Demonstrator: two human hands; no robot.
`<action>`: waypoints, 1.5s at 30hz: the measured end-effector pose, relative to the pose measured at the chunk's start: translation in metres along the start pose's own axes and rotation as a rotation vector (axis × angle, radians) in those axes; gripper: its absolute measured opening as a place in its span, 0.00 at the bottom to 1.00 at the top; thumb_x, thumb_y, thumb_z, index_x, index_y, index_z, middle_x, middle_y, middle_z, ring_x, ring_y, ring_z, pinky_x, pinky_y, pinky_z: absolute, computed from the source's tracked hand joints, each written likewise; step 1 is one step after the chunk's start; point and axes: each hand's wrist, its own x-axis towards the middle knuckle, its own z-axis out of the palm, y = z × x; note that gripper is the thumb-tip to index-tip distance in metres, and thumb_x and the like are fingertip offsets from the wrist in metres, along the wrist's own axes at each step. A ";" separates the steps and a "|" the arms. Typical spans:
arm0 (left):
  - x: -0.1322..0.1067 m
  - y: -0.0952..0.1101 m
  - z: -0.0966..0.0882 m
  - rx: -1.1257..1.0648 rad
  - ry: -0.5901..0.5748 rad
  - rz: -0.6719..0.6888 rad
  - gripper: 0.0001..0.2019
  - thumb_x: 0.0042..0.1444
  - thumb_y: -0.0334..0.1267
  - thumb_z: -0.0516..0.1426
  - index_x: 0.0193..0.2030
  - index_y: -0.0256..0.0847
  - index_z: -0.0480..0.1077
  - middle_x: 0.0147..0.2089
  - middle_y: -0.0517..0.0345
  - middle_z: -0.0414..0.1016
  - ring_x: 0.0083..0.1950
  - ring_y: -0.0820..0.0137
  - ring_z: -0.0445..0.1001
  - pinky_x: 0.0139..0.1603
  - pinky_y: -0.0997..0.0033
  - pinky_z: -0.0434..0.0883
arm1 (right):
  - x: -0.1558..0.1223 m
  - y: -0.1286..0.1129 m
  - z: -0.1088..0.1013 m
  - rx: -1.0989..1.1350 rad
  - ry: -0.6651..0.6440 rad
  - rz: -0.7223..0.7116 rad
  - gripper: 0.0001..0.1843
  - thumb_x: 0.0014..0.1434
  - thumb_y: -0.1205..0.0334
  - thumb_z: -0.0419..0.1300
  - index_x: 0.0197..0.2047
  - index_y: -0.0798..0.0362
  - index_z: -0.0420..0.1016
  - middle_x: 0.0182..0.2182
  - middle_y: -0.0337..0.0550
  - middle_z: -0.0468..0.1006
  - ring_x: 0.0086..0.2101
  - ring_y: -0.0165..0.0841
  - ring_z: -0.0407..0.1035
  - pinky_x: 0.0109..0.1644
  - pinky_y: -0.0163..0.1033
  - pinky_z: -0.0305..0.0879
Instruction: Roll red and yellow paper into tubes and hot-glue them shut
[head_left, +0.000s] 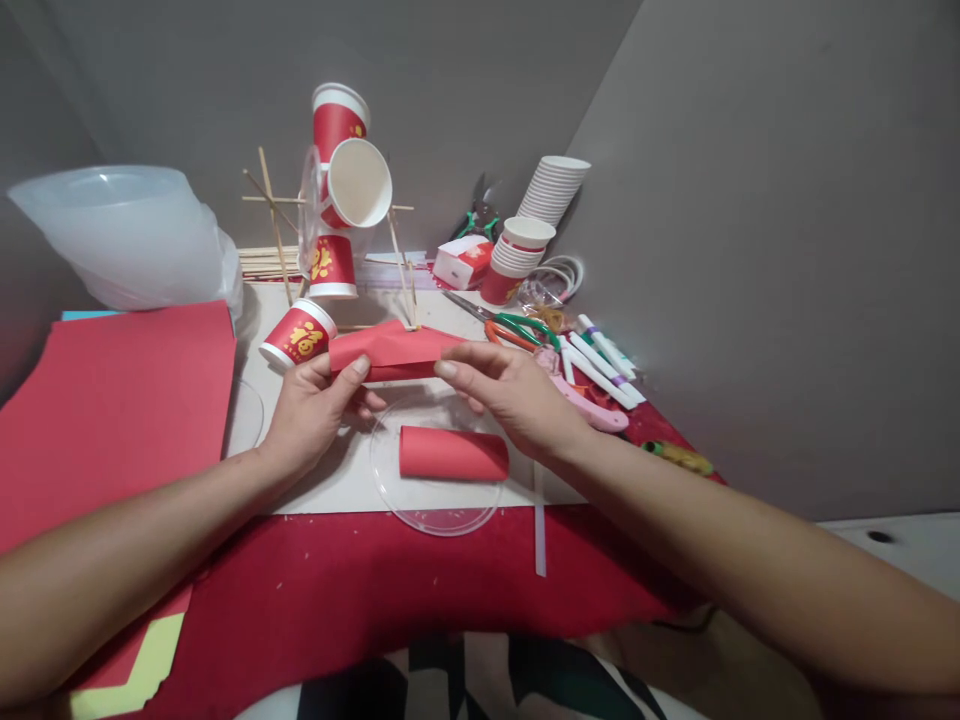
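Note:
Between my two hands is a folded piece of red paper (pixel 390 347), held level above the white board (pixel 330 480). My left hand (pixel 322 400) pinches its left end, thumb in front. My right hand (pixel 510 390) grips the right end between thumb and fingers. Just below lies a rolled tube of red paper (pixel 454 454) on a clear round plastic lid (pixel 382 490). A red and white paper cup (pixel 298 335) lies tilted beside my left hand. Behind the paper stands a structure of paper cups (pixel 337 265) and thin wooden sticks (pixel 274 225).
Red paper sheets (pixel 127 400) and a translucent plastic container (pixel 112 235) are at left. At right are stacked cups (pixel 517 255), scissors (pixel 517 325), a pink-handled tool (pixel 592 408) and white sticks (pixel 600 365). A grey wall (pixel 750 250) rises behind.

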 end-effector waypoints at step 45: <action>-0.015 0.021 0.005 -0.163 -0.332 -0.317 0.13 0.58 0.42 0.63 0.47 0.37 0.77 0.32 0.52 0.82 0.32 0.70 0.80 0.33 0.76 0.74 | -0.025 0.002 -0.007 0.190 0.019 0.207 0.14 0.46 0.54 0.73 0.21 0.54 0.77 0.16 0.32 0.62 0.19 0.22 0.51 0.24 0.33 0.57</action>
